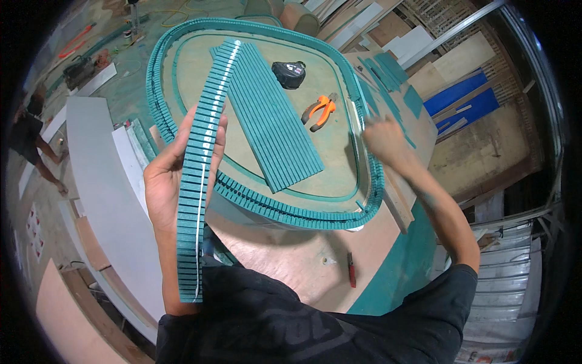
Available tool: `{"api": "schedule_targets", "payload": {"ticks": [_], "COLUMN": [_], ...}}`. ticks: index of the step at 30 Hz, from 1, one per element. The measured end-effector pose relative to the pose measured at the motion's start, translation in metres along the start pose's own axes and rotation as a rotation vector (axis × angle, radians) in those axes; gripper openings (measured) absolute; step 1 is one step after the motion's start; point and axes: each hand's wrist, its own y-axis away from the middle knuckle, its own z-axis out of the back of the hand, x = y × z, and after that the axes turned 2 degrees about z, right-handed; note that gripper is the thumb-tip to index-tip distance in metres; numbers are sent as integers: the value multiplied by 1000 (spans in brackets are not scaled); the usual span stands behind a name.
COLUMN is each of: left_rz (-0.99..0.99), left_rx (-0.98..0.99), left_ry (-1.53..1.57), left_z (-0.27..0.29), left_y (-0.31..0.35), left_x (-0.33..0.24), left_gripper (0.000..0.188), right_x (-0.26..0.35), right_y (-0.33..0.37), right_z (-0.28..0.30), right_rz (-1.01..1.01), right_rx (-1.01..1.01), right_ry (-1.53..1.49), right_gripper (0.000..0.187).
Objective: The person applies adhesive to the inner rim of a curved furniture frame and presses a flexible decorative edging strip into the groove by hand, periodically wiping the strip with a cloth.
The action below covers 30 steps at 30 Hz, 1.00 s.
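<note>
While I steer: left hand (162,182) fingers clamp the kerfed teal strip (203,158).
Right hand (381,138): fingers together, pressing the rounded form's rim (373,200).
Next, I judge: seat the strip along that rim.

The slotted strip (200,151) in my left hand (167,182) looks like thin board cut into ribs — painted teal, matt, with one glossy streak down its length. The same teal ribbing wraps the rim of the rounded form (339,218), where my right hand (382,136) rests on it; its flat top (200,67) is bare board, dull and smeared with green. The ribbed panel (273,121) lying on it has a matt, grooved face. The pliers (318,112) have smooth orange plastic grips and dark metal jaws — the tape measure (288,74) is black plastic with a slight shine. The bench (291,261) below is raw, pale wood, rough-looking.
</note>
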Motion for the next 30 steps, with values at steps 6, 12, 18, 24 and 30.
{"api": "schedule_targets", "payload": {"ticks": [6,12,18,24,30], "left_rz": [30,-10,14,19,38], "left_rx": [30,45,47,42,20], "left_ry": [-17,11,24,-20,34], "left_z": [-2,-3,2,1,1], "left_y": [1,3,-1,-3,-5], "left_x": [-7,-2,1,9,13], "left_gripper": [47,47,48,49,47], "right_x": [-56,-29,-37,-35,-27], "right_y": [-65,-81,-64,-39,-2], "right_z": [-56,-51,-76,-76,-78], "right_rz": [-51,-185,-94,-63,-42], "right_rx": [-375,-93,-121,-140,-204], "right_ry": [-446,-464,-483,-602,-644], "right_gripper": [55,56,61,60,54]}}
